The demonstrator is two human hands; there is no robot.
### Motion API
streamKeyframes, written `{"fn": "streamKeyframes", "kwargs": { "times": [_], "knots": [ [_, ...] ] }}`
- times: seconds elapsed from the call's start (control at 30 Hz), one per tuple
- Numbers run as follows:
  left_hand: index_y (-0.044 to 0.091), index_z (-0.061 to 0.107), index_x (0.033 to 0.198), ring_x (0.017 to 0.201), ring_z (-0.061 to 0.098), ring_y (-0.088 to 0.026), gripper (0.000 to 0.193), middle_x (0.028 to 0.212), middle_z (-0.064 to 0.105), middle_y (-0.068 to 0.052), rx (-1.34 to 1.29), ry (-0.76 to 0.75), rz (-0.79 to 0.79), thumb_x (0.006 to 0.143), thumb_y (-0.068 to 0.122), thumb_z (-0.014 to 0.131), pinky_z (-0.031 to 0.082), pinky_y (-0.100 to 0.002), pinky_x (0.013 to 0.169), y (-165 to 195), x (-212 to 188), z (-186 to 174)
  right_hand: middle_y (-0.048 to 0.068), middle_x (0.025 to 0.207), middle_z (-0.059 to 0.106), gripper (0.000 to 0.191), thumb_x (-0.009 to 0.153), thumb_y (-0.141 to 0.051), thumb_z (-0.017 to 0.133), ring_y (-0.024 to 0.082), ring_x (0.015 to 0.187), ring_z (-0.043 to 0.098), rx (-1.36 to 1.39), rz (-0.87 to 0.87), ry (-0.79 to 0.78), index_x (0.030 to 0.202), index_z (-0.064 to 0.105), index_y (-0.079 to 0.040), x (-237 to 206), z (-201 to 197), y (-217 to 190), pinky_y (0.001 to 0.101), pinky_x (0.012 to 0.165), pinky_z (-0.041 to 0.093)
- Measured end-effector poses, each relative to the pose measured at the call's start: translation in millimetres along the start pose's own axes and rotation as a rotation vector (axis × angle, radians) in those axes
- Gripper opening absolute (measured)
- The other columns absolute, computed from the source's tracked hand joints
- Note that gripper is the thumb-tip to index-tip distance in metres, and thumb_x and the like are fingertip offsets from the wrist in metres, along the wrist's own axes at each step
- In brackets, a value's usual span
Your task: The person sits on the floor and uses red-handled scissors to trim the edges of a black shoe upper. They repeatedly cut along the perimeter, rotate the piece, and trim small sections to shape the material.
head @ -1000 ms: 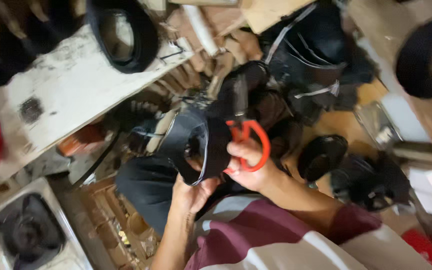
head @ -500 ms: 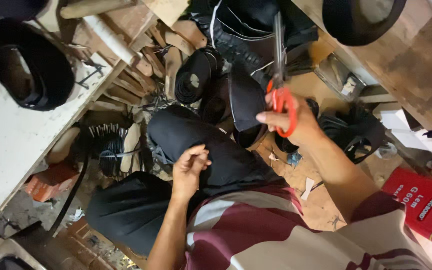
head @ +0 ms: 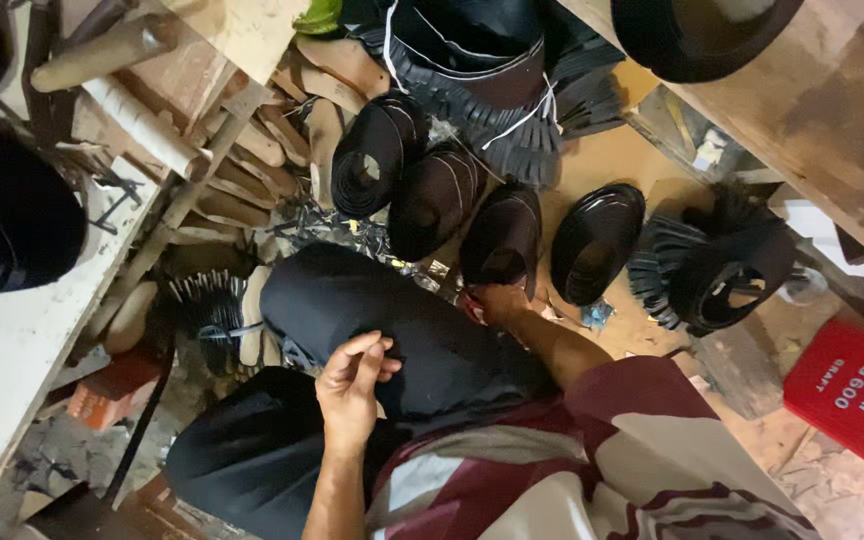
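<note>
My left hand [head: 352, 385] rests on my knee in black trousers [head: 372, 320], fingers curled against the thumb with nothing visible in them. My right hand [head: 498, 302] reaches down to the floor just below a black rolled strip [head: 502, 238]. It is closed, and a bit of the orange scissors handle [head: 469, 303] shows at its left edge; the blades are hidden. More black rolls [head: 372, 155] [head: 597, 240] stand in a row beside it.
Wooden shoe lasts [head: 252, 140] lie piled at the upper left. A white workbench [head: 12, 340] runs along the left and a wooden table [head: 832, 120] along the upper right. A red box [head: 852, 395] sits at the right. Black fringed pieces [head: 712, 265] lie on the floor.
My right hand has dropped with the scissors from up in front of me to the floor by the rolls. My left hand stays on my knee, its fingers now curled.
</note>
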State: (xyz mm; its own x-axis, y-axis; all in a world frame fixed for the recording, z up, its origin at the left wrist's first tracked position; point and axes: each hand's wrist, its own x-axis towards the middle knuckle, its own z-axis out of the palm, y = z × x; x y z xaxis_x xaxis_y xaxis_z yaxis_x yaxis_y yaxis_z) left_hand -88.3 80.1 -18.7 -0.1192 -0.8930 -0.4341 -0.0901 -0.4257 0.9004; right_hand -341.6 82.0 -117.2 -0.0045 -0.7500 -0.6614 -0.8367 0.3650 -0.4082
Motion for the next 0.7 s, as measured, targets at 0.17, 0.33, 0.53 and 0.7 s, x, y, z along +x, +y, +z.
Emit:
{"fn": "streamKeyframes", "kwargs": {
  "times": [0.17, 0.33, 0.53, 0.7],
  "knots": [
    [0.003, 0.073, 0.112, 0.072, 0.073, -0.014, 0.019, 0.099, 0.079, -0.011, 0.011, 0.034, 0.005, 0.095, 0.011, 0.07, 0.055, -0.025, 0.064, -1.7, -0.9, -2.2, 0.002, 0.108, 0.078, 0.035, 0.083, -0.032, 0.061, 0.025, 0.097, 0.075, 0.091, -0.02, -0.026, 0.117, 0.07, -0.028, 3.0, -12.0, -5.5, 0.0439, 0.08, 0.059],
    [0.002, 0.074, 0.111, 0.071, 0.073, -0.014, 0.018, 0.098, 0.079, -0.011, 0.012, 0.04, -0.017, 0.095, 0.011, 0.07, 0.056, -0.025, 0.064, -4.7, 2.0, -2.1, 0.008, 0.109, 0.073, 0.038, 0.088, -0.048, 0.062, 0.035, 0.091, 0.072, 0.243, 0.022, 0.181, 0.12, 0.065, -0.026, 6.8, -12.7, -15.7, 0.0481, 0.077, 0.057],
    [0.002, 0.074, 0.111, 0.071, 0.073, -0.014, 0.019, 0.098, 0.079, -0.011, 0.009, 0.015, -0.011, 0.095, 0.012, 0.07, 0.056, -0.026, 0.064, -3.7, 4.3, -2.8, 0.002, 0.104, 0.076, 0.022, 0.096, -0.036, 0.052, 0.025, 0.092, 0.075, -0.032, -0.183, -0.085, 0.108, 0.069, -0.029, 18.0, 2.7, -2.7, 0.0458, 0.073, 0.058],
    [0.001, 0.074, 0.111, 0.07, 0.072, -0.015, 0.018, 0.098, 0.079, -0.011, 0.0, 0.024, -0.032, 0.095, 0.01, 0.069, 0.055, -0.026, 0.062, -2.8, 5.6, -0.7, 0.005, 0.102, 0.072, 0.032, 0.089, -0.045, 0.061, 0.03, 0.089, 0.071, 0.032, -0.01, -0.028, 0.117, 0.065, -0.029, 31.2, 21.3, 9.5, 0.0448, 0.07, 0.056]
  ]
}}
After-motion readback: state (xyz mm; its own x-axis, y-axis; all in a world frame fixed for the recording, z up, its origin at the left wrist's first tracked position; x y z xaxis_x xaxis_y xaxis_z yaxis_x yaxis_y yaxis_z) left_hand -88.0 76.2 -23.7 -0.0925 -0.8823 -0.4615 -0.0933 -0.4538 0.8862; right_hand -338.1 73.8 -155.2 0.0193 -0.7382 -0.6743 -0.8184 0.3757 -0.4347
